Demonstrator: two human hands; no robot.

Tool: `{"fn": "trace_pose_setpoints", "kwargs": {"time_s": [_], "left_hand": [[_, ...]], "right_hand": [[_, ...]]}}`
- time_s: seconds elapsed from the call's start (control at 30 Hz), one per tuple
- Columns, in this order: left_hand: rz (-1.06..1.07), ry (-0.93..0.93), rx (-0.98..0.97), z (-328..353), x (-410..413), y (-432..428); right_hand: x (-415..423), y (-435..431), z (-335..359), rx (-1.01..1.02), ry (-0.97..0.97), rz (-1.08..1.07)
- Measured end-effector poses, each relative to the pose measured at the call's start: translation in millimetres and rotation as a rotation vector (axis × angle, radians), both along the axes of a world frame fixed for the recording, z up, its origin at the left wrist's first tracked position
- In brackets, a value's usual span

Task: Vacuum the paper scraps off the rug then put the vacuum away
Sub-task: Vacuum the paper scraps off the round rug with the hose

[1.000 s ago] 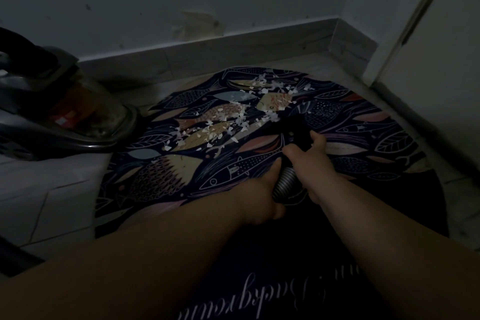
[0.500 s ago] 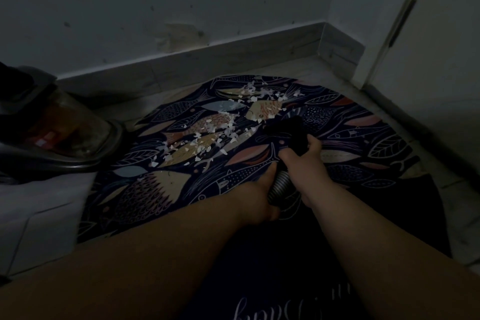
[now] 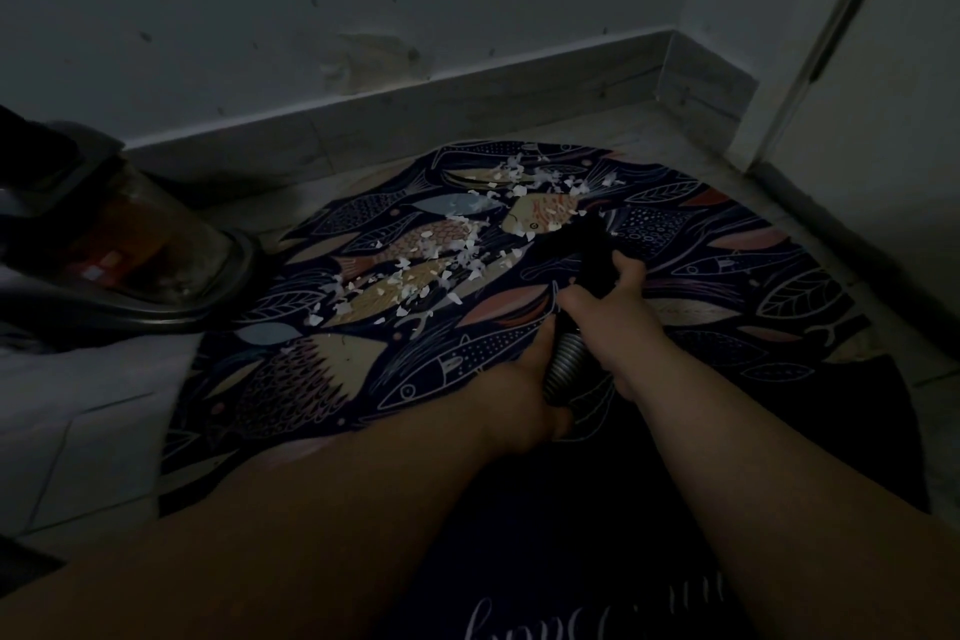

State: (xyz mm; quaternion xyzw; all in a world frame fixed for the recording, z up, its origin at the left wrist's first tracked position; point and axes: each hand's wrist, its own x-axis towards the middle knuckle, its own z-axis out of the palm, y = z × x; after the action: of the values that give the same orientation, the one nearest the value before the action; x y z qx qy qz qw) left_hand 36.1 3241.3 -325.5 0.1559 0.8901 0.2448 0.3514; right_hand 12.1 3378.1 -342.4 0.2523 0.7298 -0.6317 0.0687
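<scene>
A round dark rug (image 3: 727, 270) printed with fish and leaves lies on the tiled floor. White paper scraps (image 3: 447, 250) are strewn across its far-left part. The black vacuum nozzle (image 3: 582, 244) points at the scraps near the rug's middle. My right hand (image 3: 608, 322) grips the nozzle's black handle. My left hand (image 3: 519, 405) holds the ribbed grey hose (image 3: 563, 369) just behind it. The vacuum's body (image 3: 130, 260), with a clear dust bin, sits on the floor at the left, off the rug.
A wall with a grey skirting board (image 3: 467, 114) runs behind the rug and turns a corner at the right. A white door frame (image 3: 810, 68) stands at the far right. Pale floor tiles (image 3: 78, 421) lie left of the rug.
The nozzle and both hands have edged slightly forward toward the scraps, and the view has shifted a little right. Both grips are unchanged.
</scene>
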Motion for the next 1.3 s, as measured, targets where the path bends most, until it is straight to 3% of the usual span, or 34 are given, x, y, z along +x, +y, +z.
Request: {"fn": "trace_pose_setpoints", "kwargs": {"time_s": [1.3], "left_hand": [[0.014, -0.023, -0.015, 17, 12, -32]], "right_hand": [[9, -31, 19, 0.025, -0.059, 0.061]]}}
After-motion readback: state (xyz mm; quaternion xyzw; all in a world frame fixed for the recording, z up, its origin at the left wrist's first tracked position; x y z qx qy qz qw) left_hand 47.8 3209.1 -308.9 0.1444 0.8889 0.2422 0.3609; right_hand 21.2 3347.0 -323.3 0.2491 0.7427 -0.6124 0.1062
